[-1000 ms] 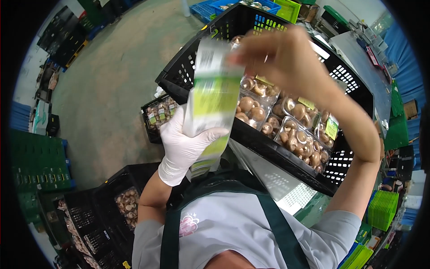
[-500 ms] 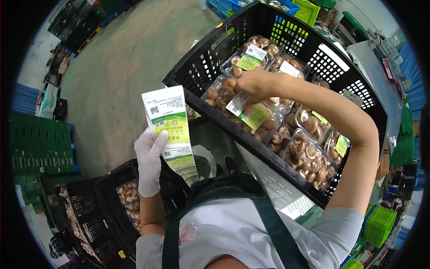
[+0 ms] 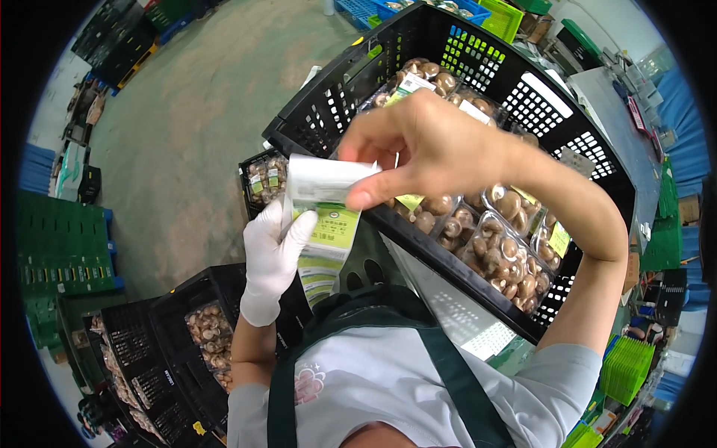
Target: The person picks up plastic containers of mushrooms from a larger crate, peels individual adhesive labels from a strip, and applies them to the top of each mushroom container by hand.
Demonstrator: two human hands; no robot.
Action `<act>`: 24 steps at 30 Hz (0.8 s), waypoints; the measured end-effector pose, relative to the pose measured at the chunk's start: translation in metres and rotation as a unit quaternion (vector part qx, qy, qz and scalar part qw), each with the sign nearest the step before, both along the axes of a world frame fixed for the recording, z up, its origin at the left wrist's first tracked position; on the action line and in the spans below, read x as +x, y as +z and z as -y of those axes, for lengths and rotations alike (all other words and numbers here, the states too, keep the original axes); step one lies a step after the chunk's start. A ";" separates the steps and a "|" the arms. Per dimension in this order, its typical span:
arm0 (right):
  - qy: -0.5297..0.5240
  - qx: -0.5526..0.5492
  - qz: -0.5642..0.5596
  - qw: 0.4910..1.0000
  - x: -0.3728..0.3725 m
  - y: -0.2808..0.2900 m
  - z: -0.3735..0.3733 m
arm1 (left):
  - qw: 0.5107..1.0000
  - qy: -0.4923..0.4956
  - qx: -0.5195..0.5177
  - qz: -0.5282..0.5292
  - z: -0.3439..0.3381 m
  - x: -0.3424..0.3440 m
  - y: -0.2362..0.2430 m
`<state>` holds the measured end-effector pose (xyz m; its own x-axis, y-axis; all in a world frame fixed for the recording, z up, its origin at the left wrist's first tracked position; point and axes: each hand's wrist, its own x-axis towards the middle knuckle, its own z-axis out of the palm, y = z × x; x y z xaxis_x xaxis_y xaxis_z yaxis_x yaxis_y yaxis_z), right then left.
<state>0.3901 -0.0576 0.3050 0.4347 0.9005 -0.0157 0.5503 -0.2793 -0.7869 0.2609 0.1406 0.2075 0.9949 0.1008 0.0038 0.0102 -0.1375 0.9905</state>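
Observation:
My left hand (image 3: 272, 257), in a white glove, is closed on a strip of white and green printed labels (image 3: 334, 230), its thumb lying over the front. At the strip's curled top end, my bare right hand (image 3: 441, 149) pinches a label edge between thumb and fingers. Behind it stands a large black crate (image 3: 420, 240) holding several clear packs of brown mushrooms (image 3: 502, 257). Some packs carry white and green labels, such as the label (image 3: 559, 239) near the right side. My right hand and forearm hide part of the packs.
Lower left are black crates (image 3: 168, 343) of mushrooms. A smaller crate of labelled packs (image 3: 267, 178) sits beyond my left hand. Green crates (image 3: 63, 239) are stacked at far left. Bright green baskets (image 3: 629, 367) stand at right, and a grey table (image 3: 601, 97) is behind the large crate.
My right hand has left a mushroom pack in the crate and come left to the label strip's top. My left hand has moved slightly right with the strip, whose top now curls over.

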 end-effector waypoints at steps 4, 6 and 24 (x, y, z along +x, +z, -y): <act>-0.054 0.113 0.180 0.976 -0.031 -0.022 0.008 | 0.970 0.023 -0.136 0.198 0.039 0.023 0.012; -0.084 0.102 0.215 0.968 -0.037 -0.022 0.016 | 0.967 0.066 -0.078 0.235 0.041 0.028 -0.005; -0.076 -0.417 0.163 0.891 -0.022 -0.037 0.190 | 0.995 -0.026 -0.081 0.060 0.027 0.018 -0.047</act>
